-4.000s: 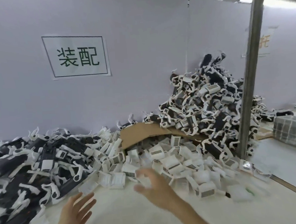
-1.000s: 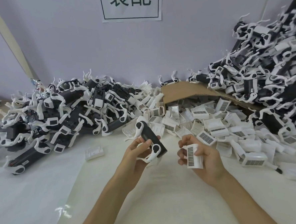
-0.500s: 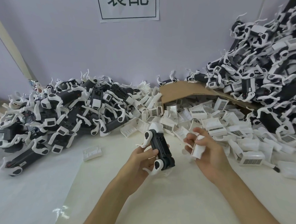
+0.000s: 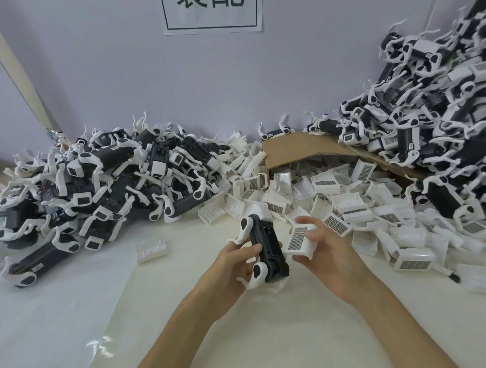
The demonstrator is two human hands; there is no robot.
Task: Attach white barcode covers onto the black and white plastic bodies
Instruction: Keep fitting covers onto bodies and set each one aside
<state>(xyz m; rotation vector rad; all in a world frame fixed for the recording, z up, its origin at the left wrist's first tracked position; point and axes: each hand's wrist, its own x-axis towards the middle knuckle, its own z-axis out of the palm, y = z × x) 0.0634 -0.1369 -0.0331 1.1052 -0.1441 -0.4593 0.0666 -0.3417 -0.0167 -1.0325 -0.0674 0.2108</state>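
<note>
I see left hand (image 4: 230,270) curled round black plastic body (image 4: 265,239), held above middle of white table (image 4: 274,338). Body long, boxy, ribbed on top, smooth white round caps at both ends. Right hand (image 4: 331,255) grips white barcode cover (image 4: 298,238), thumb on top, striped label up. Cover sits just beside body's right side; touching or not, I cannot tell. Heap of loose covers (image 4: 342,203) toward back edge. Pile of bodies (image 4: 102,186) at back left.

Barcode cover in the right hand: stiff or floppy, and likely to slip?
Probably stiff: the barcode cover shows a boxy moulded shape in the right hand. Likely light, since a mere pinch holds it. Its smooth plastic may slip.
</note>
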